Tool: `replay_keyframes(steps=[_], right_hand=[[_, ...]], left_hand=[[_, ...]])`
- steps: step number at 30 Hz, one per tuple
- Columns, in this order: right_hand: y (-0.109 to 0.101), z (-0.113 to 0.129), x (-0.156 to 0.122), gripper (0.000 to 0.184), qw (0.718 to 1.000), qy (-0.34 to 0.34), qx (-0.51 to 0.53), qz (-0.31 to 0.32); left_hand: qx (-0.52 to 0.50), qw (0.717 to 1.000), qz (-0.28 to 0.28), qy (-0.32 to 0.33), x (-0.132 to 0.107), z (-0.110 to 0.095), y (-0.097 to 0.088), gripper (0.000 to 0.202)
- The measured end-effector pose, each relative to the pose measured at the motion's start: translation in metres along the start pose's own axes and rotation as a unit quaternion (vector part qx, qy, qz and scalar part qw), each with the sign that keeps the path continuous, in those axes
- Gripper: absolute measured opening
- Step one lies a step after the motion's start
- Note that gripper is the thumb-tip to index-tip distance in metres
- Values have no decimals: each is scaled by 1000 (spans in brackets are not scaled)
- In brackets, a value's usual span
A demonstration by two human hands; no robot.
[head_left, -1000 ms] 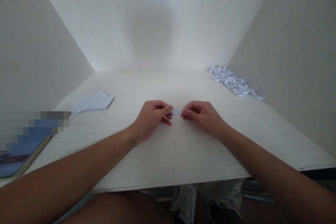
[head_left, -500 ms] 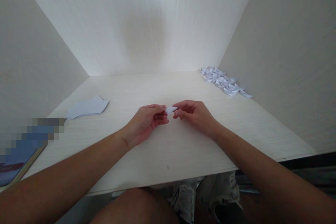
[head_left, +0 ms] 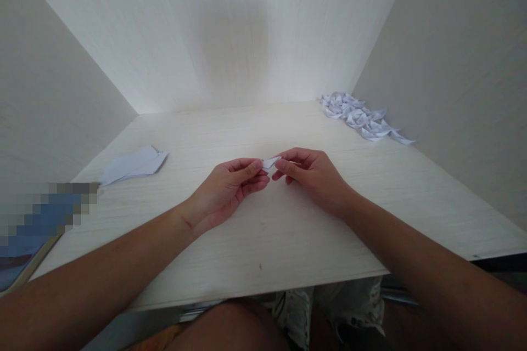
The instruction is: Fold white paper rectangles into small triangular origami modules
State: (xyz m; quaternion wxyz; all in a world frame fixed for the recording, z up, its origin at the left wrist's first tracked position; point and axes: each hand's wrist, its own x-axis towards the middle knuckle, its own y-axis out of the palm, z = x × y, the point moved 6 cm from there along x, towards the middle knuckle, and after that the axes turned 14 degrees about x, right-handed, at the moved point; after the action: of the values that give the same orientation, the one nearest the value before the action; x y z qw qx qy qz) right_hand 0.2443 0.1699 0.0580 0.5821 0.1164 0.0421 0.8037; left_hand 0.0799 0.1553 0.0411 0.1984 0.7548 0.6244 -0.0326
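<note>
A small folded piece of white paper (head_left: 270, 163) is held up between my two hands, over the middle of the table. My left hand (head_left: 236, 182) pinches its left end between thumb and forefinger, the other fingers curled below. On the right end, my right hand (head_left: 310, 173) has its thumb and forefinger closed. Part of the paper is hidden behind the fingertips.
Loose white sheets (head_left: 134, 164) lie in a stack at the left. Against the right wall is a pile of folded white paper pieces (head_left: 362, 118). A blue, partly blurred-out flat object (head_left: 37, 236) rests at the left edge. Pale panels enclose the table (head_left: 230, 258) on three sides.
My right thumb has moved up onto the paper's right end, where the fingers were looser before. The paper has tilted slightly. The camera view has shifted a little.
</note>
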Motion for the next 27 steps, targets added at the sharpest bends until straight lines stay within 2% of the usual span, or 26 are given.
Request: replay_keyframes(steps=[4,8,13,20,27], right_hand=[[2,1,-1,21,1000,2,13,6],[6,-5,-1,19,997,26,74,19],[9,-13,-3,20,981,73,179,3],[22,-21,-4,18,955,129,268,7],[33,-22,-4,20,947,121,296,-32]], left_hand=[[-2,1000,8,-3,0,1,1,21],[-1,1000,0,29,2,1,-2,17],[16,996,21,84,3,-3,0,39],[36,993,13,114,2,-6,-1,43],[31,992,5,122,2,-8,-4,41]])
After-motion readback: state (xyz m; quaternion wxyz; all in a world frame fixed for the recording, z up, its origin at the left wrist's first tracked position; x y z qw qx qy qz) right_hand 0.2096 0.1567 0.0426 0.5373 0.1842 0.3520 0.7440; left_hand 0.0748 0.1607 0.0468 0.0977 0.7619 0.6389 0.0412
